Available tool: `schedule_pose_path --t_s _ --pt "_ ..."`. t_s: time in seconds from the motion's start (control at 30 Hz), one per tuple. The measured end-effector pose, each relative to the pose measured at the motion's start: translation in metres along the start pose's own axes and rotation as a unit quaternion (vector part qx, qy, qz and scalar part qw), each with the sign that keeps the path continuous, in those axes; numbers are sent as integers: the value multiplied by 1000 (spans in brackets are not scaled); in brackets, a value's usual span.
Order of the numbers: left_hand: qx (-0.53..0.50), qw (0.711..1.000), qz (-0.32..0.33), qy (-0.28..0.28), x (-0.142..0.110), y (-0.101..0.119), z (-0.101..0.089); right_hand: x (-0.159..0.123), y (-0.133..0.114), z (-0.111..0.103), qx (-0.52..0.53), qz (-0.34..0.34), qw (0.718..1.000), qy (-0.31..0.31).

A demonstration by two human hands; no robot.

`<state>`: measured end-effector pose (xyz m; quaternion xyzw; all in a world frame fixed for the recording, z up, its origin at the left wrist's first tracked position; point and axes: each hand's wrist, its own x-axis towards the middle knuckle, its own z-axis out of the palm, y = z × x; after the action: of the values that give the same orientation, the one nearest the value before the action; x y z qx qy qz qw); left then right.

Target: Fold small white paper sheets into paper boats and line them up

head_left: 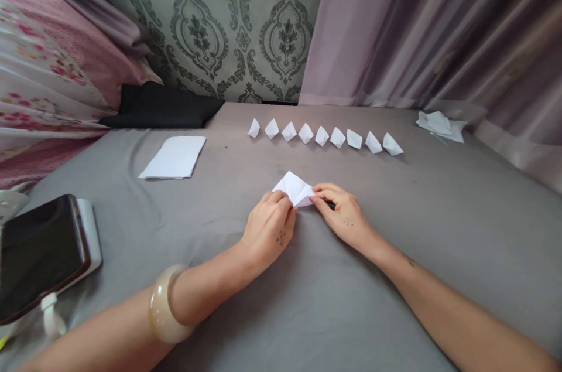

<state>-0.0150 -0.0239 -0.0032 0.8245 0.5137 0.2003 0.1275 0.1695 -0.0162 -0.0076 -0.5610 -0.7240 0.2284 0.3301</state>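
Note:
Between my two hands is a creased sheet of white paper (293, 186), partly folded, with one corner pointing away from me. My left hand (271, 225) has its fingers closed on the near left edge of the paper, and its fingertips are partly hidden. On the right side, my right hand (345, 214) pinches the corner between thumb and fingers. Beyond the hands stands a row of several small folded white paper shapes (306, 133). A stack of square white paper sheets (173, 158) lies to the left.
Grey cloth (246, 313) covers the surface. A phone (41, 255) rests on a white object at the left edge. Black folded fabric (167, 105) lies at the back left. Loose white paper pieces (440, 125) lie at the back right, near the curtain (421, 26).

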Motion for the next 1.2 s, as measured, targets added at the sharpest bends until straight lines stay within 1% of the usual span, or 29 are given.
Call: schedule_pose_path --t_s 0.2,0.33,0.57,0.83,1.03,1.2 --pt "-36 999 6 29 2 -6 5 6 2 6 -41 5 999 6" --pt "-69 997 -6 43 5 -8 9 9 2 12 -78 8 997 23" --pt "-104 993 -44 44 10 -8 12 9 0 16 -130 -17 990 53" --pt "-132 988 -71 26 13 -8 12 11 -1 16 -145 -4 989 42" --pt "-168 981 -95 30 15 -9 12 12 -2 16 -146 -7 988 40" --pt "-175 980 -94 22 16 -11 13 14 -1 16 -146 -13 989 35"
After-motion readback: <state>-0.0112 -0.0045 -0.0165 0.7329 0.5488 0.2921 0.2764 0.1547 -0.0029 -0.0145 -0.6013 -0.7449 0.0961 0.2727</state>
